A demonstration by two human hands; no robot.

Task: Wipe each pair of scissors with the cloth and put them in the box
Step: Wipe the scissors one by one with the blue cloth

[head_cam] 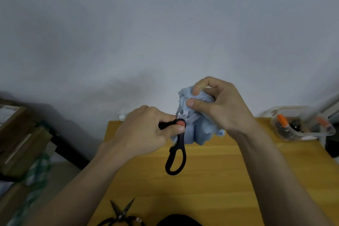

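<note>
scissors (177, 149) mid-wipe at centre: left hand (146, 130) grips pivot, right hand (218, 104) fingers clamp cloth (200, 130) on blades; box (300, 124) right holds some, dark pair (122, 211) bottom unwiped

Left grip (146, 130) and right grip (218, 104) both curled, forearms raised, converging inward.

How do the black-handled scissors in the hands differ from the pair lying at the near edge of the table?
The black-handled scissors are held up by the left hand; the dark scissors lie on the table. The held pair has a red pivot and blades buried in the blue cloth, which the right hand grips; the lying pair's thin blades are bare and spread open. Both remain outside the box.
</note>
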